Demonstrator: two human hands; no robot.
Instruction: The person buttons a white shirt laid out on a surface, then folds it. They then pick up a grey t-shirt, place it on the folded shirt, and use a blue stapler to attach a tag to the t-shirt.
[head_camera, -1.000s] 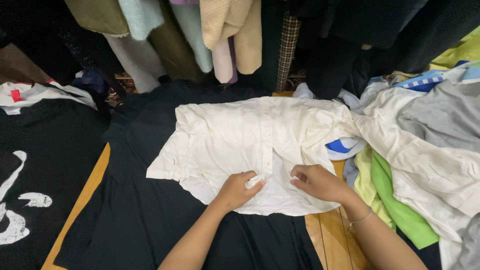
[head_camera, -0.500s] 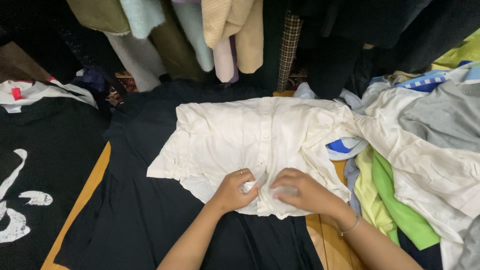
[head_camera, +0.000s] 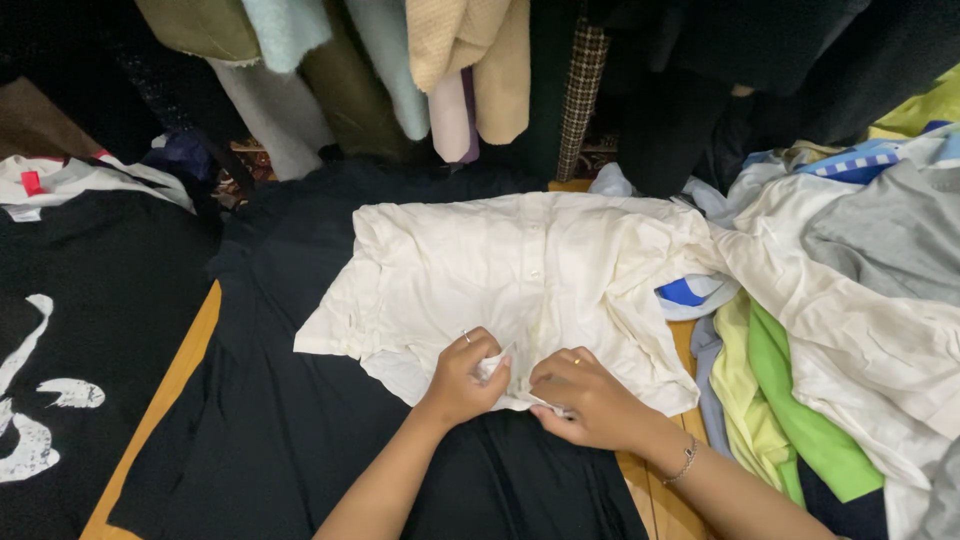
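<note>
Hands meet at the near hem of a cream button-up shirt (head_camera: 520, 275), which lies spread flat on a black garment (head_camera: 300, 440) covering the middle of the wooden table (head_camera: 185, 365). Left hand (head_camera: 467, 378) sits on the hem edge just left of the button placket, fingers (head_camera: 490, 352) curled together and pinching a fold of the cream fabric; a ring shows on one finger. Right hand (head_camera: 585, 398) is just beside it, almost touching, fingers closed on the hem on the other side of the placket; ring on one finger, thin bracelet (head_camera: 685, 462) at the wrist. Both forearms come in from the bottom edge.

Shirt collar end points away from the person, toward a row of hanging garments (head_camera: 450, 70) at the top: tan, pale blue, cream, a checked piece. Right of the shirt, touching its sleeve, a loose pile of clothes (head_camera: 850, 300): white, grey, lime green, yellow, blue-and-white. Far left, a black top with white print (head_camera: 60, 330), well apart from the hands.
</note>
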